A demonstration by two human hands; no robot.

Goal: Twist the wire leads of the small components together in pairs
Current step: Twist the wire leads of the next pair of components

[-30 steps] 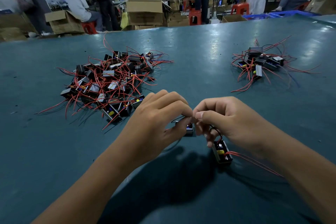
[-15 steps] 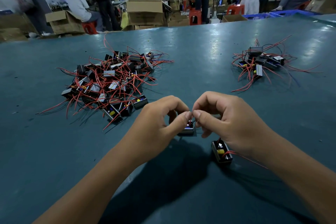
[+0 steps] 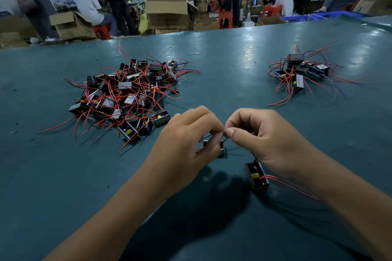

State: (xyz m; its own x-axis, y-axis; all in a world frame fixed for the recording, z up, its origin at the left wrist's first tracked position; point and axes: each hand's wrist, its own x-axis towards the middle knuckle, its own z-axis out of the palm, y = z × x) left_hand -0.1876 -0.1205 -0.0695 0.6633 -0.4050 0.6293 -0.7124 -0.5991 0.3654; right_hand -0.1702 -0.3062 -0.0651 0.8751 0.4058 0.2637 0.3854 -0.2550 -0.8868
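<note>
My left hand [image 3: 186, 142] and my right hand [image 3: 267, 140] meet fingertip to fingertip over the green table [image 3: 222, 65], both pinching thin dark wire leads [image 3: 225, 139]. One small black component [image 3: 220, 148] sits half hidden under my left fingers. A second black component [image 3: 257, 176], with yellow parts inside and red leads trailing right, lies on the table below my right hand. Its dark lead runs up into my right fingers.
A big heap of black components with red leads [image 3: 125, 95] lies at the left. A smaller heap [image 3: 301, 72] lies at the far right. Beyond the table edge stand cardboard boxes [image 3: 167, 14], red stools and several people.
Both hands have shifted slightly up and away from me, staying pinched together on the leads. The component under my right hand stayed on the table.
</note>
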